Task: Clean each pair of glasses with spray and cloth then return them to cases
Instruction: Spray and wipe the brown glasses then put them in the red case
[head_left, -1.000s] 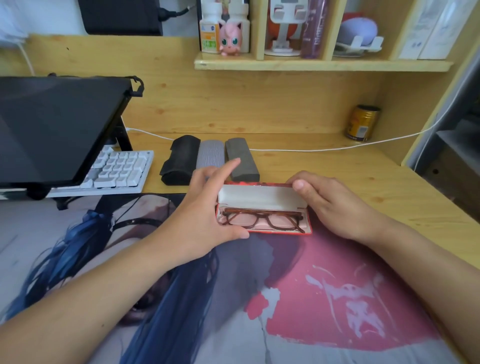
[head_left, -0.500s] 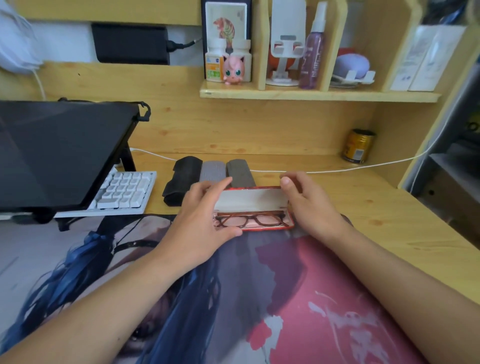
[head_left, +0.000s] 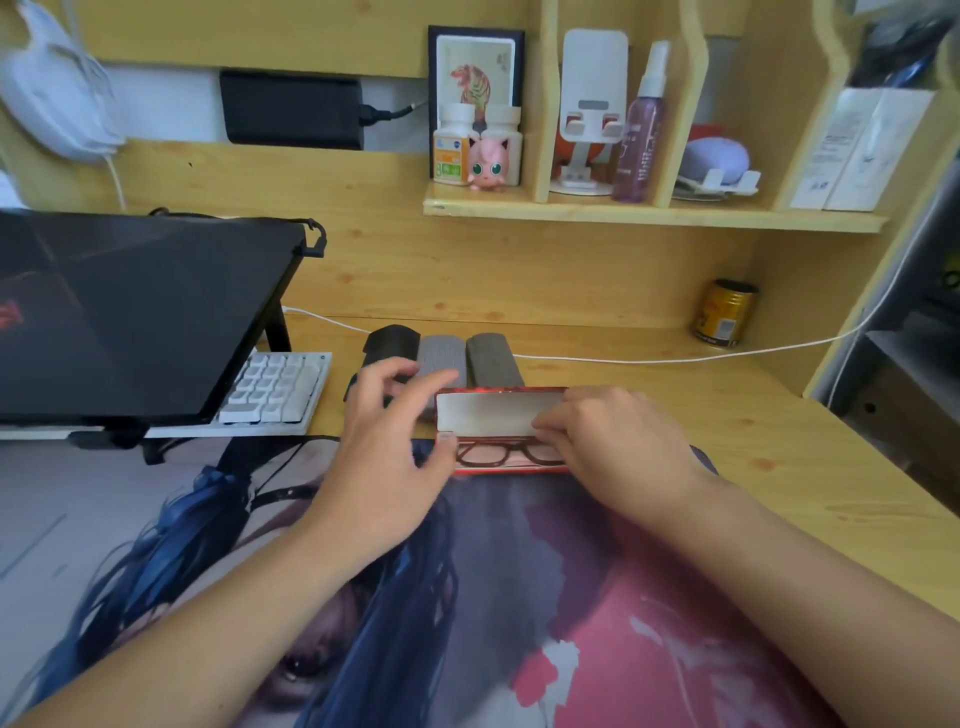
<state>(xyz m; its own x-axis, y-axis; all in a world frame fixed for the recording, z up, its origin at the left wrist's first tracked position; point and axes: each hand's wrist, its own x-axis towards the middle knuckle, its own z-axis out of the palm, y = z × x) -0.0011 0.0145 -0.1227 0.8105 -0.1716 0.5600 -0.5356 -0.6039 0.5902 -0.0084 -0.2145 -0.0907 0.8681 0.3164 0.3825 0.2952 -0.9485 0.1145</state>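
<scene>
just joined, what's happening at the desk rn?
A person is working on an open red glasses case at the desk mat's back edge. Brown-framed glasses lie inside, lid up. The left hand is at the case's left end, thumb at its corner; the right hand covers the right end, fingers on the lid's lining. Three closed cases sit behind. The purple spray bottle is on the shelf, untouched.
</scene>
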